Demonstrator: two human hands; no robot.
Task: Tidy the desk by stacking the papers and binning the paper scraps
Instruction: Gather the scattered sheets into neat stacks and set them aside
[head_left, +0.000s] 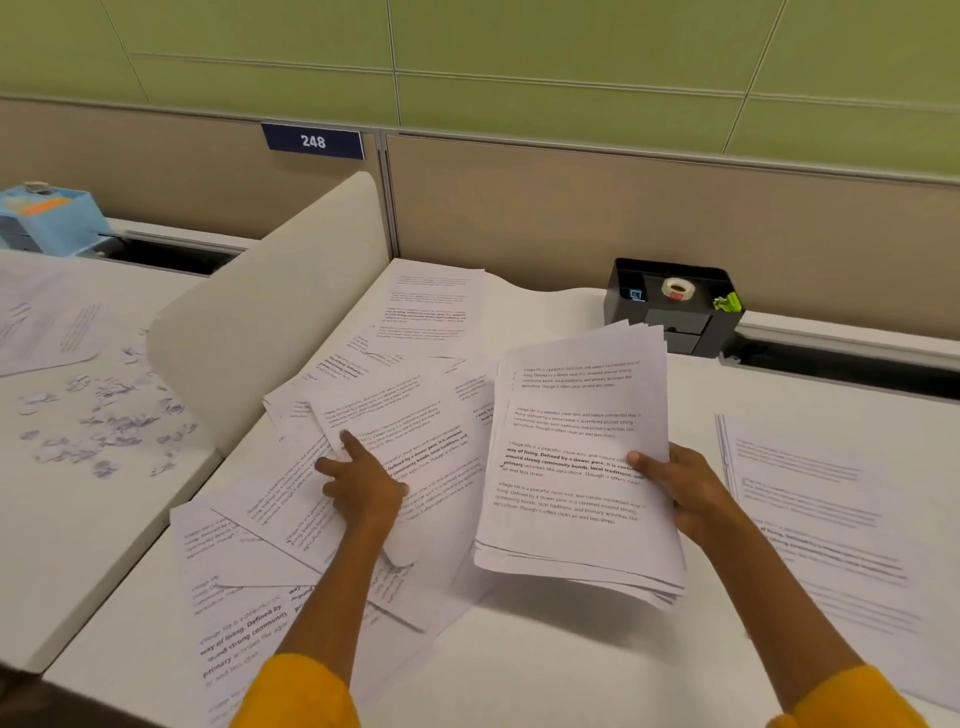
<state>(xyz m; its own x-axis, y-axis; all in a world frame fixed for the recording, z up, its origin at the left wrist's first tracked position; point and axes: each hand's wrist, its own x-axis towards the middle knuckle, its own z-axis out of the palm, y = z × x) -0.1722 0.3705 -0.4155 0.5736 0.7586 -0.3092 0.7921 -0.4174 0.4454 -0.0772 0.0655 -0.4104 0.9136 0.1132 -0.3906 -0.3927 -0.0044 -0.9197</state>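
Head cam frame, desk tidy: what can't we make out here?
- Bin: none in the head view, position unknown.
- Right hand: fingers hidden behind the held stack; only the thumb shows.
- Stack sheet count: edges too fine to count.
- Loose papers under the left hand: overlapping, lower sheets covered.
- Sheets at right: print blurred, cut by the frame edge.
- Paper scraps: too small to count.
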